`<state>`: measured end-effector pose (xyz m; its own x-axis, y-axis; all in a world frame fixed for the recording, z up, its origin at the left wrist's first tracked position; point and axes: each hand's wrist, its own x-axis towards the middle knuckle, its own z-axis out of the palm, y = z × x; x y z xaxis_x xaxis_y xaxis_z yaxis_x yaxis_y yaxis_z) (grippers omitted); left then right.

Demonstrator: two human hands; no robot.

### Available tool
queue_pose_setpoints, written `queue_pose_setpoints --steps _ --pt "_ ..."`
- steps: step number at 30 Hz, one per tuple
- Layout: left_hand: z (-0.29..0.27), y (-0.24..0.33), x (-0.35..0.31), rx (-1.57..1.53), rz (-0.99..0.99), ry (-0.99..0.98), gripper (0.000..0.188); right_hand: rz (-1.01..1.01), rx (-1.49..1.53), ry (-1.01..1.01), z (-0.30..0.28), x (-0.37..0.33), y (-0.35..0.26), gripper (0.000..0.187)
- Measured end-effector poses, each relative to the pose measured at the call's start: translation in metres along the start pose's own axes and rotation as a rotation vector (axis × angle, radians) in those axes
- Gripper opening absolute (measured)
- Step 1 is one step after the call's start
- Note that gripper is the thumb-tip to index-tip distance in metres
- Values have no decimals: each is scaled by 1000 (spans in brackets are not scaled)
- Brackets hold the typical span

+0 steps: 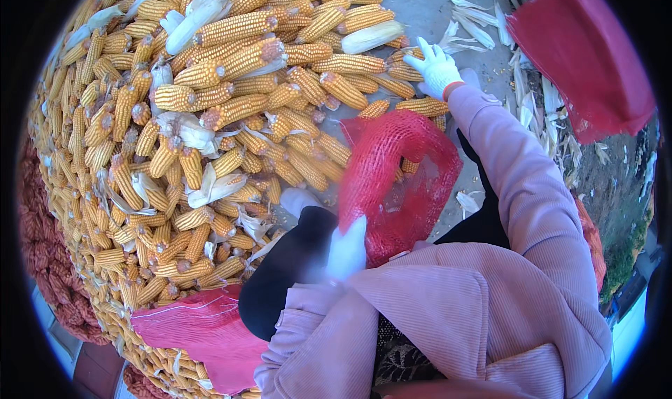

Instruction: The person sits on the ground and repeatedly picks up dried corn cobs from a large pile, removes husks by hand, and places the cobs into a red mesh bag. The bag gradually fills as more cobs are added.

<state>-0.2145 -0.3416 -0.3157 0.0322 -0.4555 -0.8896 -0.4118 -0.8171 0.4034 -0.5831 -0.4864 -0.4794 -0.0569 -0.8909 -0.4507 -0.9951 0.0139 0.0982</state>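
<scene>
Left hand: the white-gloved left hand (347,249), slightly blurred, grips the near left edge of the red mesh bag.
Right hand: the white-gloved right hand (437,70), orange at the cuff, is stretched out with fingers spread wide over the right edge of the corn; whether a fingertip touches a cob, I cannot tell.
Red mesh bag: the red mesh bag (362,178) stands in front of the person, between the knees, its rim looped round and its mouth gaping.
Corn cobs: husked yellow corn cobs (234,112) form a large heap filling the left and centre, some reaching just beside the bag's far rim.
Husks: pale dry husks (199,17) lie among the cobs; more loose leaves (476,28) are scattered on the grey floor (420,10).
Other sacks: a flat red sack (199,329) lies at lower left, another sack (584,59) at upper right.
Clothing: pink corduroy jacket (434,294), black trousers (283,273).
</scene>
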Motion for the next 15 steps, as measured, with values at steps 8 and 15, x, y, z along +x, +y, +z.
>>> queue_pose_setpoints --steps 8,15 --pt "3 21 8 -328 -156 -72 45 43 -54 10 29 31 -18 72" --pt "10 11 1 -232 -61 47 60 153 454 58 -25 0 24 91"
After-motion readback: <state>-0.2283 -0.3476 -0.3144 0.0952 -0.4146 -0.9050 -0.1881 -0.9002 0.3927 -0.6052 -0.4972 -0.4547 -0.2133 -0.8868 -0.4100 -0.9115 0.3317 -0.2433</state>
